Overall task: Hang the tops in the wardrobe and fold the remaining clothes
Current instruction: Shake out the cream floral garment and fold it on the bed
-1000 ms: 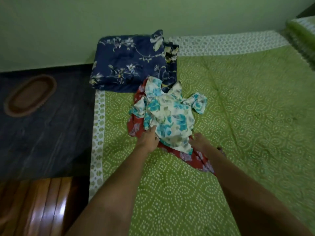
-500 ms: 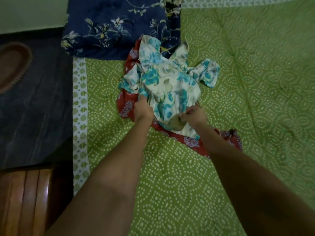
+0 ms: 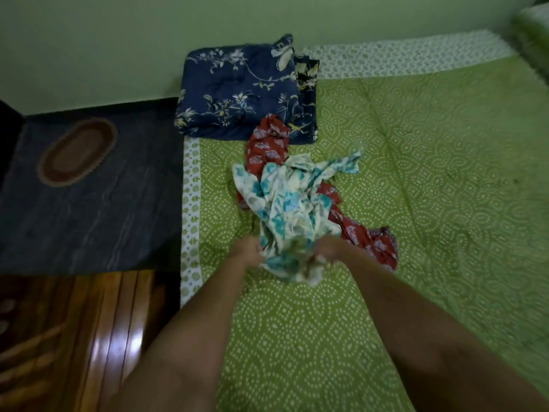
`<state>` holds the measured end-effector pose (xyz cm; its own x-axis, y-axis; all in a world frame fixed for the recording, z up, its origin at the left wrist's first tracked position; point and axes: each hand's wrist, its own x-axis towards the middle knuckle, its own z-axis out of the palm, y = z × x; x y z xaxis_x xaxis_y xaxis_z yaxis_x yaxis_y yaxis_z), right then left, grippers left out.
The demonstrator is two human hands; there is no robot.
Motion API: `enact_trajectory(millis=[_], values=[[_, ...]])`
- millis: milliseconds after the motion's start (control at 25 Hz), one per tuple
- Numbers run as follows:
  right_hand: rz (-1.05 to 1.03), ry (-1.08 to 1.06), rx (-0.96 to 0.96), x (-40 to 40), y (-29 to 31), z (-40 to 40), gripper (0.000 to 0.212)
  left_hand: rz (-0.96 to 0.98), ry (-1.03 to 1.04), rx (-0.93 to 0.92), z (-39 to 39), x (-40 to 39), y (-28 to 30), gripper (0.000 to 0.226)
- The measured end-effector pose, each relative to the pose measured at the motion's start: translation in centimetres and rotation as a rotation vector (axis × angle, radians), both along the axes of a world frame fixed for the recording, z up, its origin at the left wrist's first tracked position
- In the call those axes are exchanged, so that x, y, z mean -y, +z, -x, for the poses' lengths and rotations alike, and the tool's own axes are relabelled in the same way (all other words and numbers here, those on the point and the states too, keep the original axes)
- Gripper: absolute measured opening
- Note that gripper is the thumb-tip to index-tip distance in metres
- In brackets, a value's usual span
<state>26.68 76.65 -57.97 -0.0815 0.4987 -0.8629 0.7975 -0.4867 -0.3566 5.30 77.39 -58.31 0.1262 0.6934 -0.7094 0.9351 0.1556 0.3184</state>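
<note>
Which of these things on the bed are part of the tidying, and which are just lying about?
Part of the job:
white and teal floral top, held by left hand and right hand
red printed garment beneath it

Just lying about:
folded navy floral blanket
green bedspread
oval brown mat

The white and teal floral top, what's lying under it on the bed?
A red printed garment lies under the white and teal floral top, showing above it and to its right. Its middle is covered.
</note>
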Motion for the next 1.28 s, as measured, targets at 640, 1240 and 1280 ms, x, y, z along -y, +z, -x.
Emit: enact_trajectory(millis=[640, 1240, 1280], values=[[-0.822, -0.538, -0.689, 4.1, 46.0, 6.4, 0.011, -0.061, 0.353, 0.725, 3.3, 9.6, 35.7, 0.012], [-0.588, 0.156, -0.311, 11.3, 43.5, 2.0, 0.098, -0.274, 0.571, 0.799, -2.3, 9.8, 41.5, 0.038], [-0.646, 0.203, -0.3, 11.2, 42.9, 2.5, 0.077, -0.234, 0.524, 0.796, -2.5, 9.7, 41.8, 0.046]])
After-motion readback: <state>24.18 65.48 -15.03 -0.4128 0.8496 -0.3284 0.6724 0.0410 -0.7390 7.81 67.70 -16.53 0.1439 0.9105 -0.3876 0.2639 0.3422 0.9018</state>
